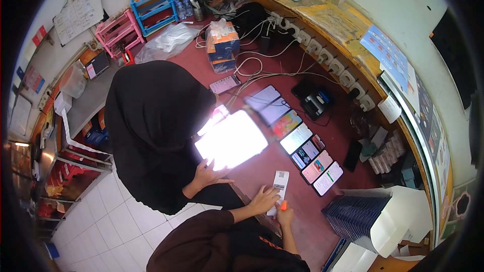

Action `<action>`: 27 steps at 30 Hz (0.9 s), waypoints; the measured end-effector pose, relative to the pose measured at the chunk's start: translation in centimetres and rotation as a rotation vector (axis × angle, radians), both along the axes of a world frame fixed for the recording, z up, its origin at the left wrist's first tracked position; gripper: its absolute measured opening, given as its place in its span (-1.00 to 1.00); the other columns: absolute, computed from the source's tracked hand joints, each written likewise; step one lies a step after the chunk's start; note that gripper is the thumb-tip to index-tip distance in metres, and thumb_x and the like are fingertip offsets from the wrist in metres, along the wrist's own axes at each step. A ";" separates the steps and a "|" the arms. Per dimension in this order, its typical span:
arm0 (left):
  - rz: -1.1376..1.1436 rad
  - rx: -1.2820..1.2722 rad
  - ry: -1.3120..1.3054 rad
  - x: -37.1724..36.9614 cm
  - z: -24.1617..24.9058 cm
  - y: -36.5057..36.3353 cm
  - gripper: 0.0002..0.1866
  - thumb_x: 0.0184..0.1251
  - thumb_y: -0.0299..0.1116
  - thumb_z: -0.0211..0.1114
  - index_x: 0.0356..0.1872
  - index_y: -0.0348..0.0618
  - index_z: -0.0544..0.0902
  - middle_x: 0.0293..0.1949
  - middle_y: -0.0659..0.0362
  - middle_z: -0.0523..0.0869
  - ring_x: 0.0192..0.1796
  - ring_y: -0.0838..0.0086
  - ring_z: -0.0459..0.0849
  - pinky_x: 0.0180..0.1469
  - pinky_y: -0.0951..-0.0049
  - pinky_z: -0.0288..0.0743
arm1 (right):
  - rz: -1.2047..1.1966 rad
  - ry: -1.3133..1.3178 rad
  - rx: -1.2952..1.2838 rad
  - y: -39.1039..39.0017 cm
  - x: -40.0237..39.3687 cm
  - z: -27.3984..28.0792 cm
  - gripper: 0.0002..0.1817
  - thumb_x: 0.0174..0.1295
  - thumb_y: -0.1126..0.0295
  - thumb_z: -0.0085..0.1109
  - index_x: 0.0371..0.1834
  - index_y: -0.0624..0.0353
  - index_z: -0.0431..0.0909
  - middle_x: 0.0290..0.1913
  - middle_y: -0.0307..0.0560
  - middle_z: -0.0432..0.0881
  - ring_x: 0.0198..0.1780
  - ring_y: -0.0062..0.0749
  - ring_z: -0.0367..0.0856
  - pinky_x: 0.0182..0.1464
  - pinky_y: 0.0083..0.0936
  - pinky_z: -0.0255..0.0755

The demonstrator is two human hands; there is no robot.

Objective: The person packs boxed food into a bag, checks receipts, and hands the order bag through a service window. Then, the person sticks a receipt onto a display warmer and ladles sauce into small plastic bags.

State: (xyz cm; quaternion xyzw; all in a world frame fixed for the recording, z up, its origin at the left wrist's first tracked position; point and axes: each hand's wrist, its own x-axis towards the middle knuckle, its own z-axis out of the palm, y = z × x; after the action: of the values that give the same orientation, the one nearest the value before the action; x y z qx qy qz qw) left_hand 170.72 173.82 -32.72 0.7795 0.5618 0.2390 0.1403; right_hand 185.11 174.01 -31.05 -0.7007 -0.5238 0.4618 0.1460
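A white paper slip (280, 184) with a printed code at its top lies on the red tabletop near the front edge. My left hand (264, 200) rests on the slip's lower left side, fingers stretched out and pressing it flat. Close beside it, my right hand (285, 215) is closed around a small orange object (284, 205), perhaps a marker or cutter; most of it is hidden by the fingers. Up and to the right of the slip, a row of lit phones (296, 139) lies on the table.
At left, a co-worker in a black head covering (156, 131) touches a glaring white panel (233, 141). Stacked dark blue boxes (355, 216) stand at right. White chargers (335, 66) line the back ledge, with cables trailing past an orange-blue box pile (222, 45). A black device (311, 99) sits behind the phones.
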 end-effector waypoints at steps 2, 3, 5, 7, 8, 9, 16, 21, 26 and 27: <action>-0.048 -0.011 0.072 -0.5 0.2 0.1 -0.66 0.13 -0.21 0.14 -0.06 -0.06 0.50 0.16 0.06 0.34 0.25 0.24 0.28 0.19 -0.11 0.09 | 0.070 -0.188 0.327 -0.5 0.9 -0.7 -0.70 0.18 0.23 0.13 -0.38 0.31 0.47 -0.60 0.01 0.54 -0.60 -0.23 0.54 -0.50 -0.34 0.39; -0.066 -0.022 0.076 -0.8 0.7 0.3 -0.64 0.16 -0.18 0.12 -0.03 -0.05 0.49 0.20 0.05 0.32 0.28 0.23 0.24 0.22 -0.12 0.06 | 0.000 -0.156 0.378 -0.5 1.2 -0.7 -0.69 0.21 0.20 0.09 -0.33 0.30 0.47 -0.58 0.04 0.54 -0.54 -0.18 0.55 -0.44 -0.32 0.39; -0.106 -0.083 0.098 -1.1 1.5 0.6 -0.60 0.20 -0.12 0.10 0.04 -0.03 0.48 0.27 0.05 0.25 0.33 0.21 0.18 0.30 -0.10 -0.06 | -0.010 -0.135 0.525 -0.4 2.3 -0.4 -0.67 0.26 0.16 0.02 -0.26 0.28 0.46 -0.53 0.05 0.54 -0.47 -0.17 0.54 -0.36 -0.33 0.39; -0.100 -0.062 0.098 -1.3 2.2 0.7 -0.57 0.17 -0.10 0.12 0.05 -0.02 0.48 0.30 0.05 0.22 0.37 0.23 0.11 0.31 -0.11 -0.08 | 0.054 -0.140 0.630 0.1 3.5 -0.3 -0.66 0.27 0.15 -0.01 -0.24 0.26 0.45 -0.51 0.03 0.53 -0.46 -0.21 0.53 -0.35 -0.35 0.38; -0.108 -0.067 0.083 -1.4 2.4 0.6 -0.57 0.15 -0.10 0.13 0.04 -0.02 0.49 0.31 0.07 0.22 0.38 0.24 0.09 0.31 -0.11 -0.08 | 0.009 -0.117 0.464 -0.1 4.0 0.4 -0.66 0.28 0.15 -0.02 -0.25 0.27 0.45 -0.51 0.01 0.51 -0.45 -0.25 0.51 -0.34 -0.37 0.38; -0.100 -0.073 0.080 -1.6 2.4 0.8 -0.57 0.15 -0.10 0.13 0.04 -0.02 0.49 0.31 0.07 0.22 0.38 0.24 0.09 0.31 -0.11 -0.08 | -0.035 -0.102 0.291 -0.4 4.3 0.7 -0.66 0.29 0.15 -0.03 -0.25 0.27 0.44 -0.51 0.00 0.49 -0.45 -0.29 0.48 -0.33 -0.38 0.37; -0.285 -0.088 -0.002 -1.8 1.4 0.8 -0.50 0.03 -0.09 0.21 0.03 -0.03 0.50 0.28 0.18 0.29 0.31 0.26 0.17 0.28 -0.05 -0.02 | -0.072 -0.111 0.382 0.0 3.8 1.2 -0.63 0.29 0.11 -0.02 -0.22 0.27 0.43 -0.43 -0.03 0.52 -0.38 -0.36 0.48 -0.28 -0.41 0.38; -0.176 -0.168 -0.009 -1.2 0.2 1.0 -0.22 -0.05 0.07 0.27 0.22 -0.07 0.32 0.29 0.15 0.25 0.37 0.28 0.10 0.28 -0.13 -0.10 | -0.109 -0.217 0.198 1.0 4.3 1.2 -0.54 0.11 0.29 0.10 0.00 0.23 0.15 -0.18 0.23 0.50 -0.09 0.08 0.52 -0.03 -0.22 0.34; -0.157 -0.142 0.045 -1.0 1.1 1.8 -0.19 -0.04 0.20 0.21 0.21 -0.09 0.33 0.30 0.19 0.23 0.40 0.33 0.05 0.32 -0.16 -0.20 | -0.053 -0.222 0.274 1.4 3.5 5.2 -0.67 0.03 0.54 0.10 -0.14 0.19 0.24 -0.28 0.17 0.51 -0.24 0.10 0.55 -0.18 -0.20 0.39; -0.144 -0.160 0.046 -1.2 1.2 1.7 -0.18 -0.05 0.23 0.19 0.21 -0.08 0.34 0.30 0.20 0.23 0.41 0.35 0.03 0.33 -0.15 -0.22 | 0.029 -0.251 0.366 1.3 3.4 5.4 -0.71 0.02 0.52 0.14 -0.17 0.19 0.33 -0.26 0.14 0.53 -0.23 0.07 0.56 -0.19 -0.22 0.40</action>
State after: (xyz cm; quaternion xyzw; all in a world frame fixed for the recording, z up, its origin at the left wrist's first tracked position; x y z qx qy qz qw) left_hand 169.54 175.47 -31.48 0.8093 0.5248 0.1648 0.2062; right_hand 188.49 175.26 -25.62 -0.7068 -0.6231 0.2703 0.1978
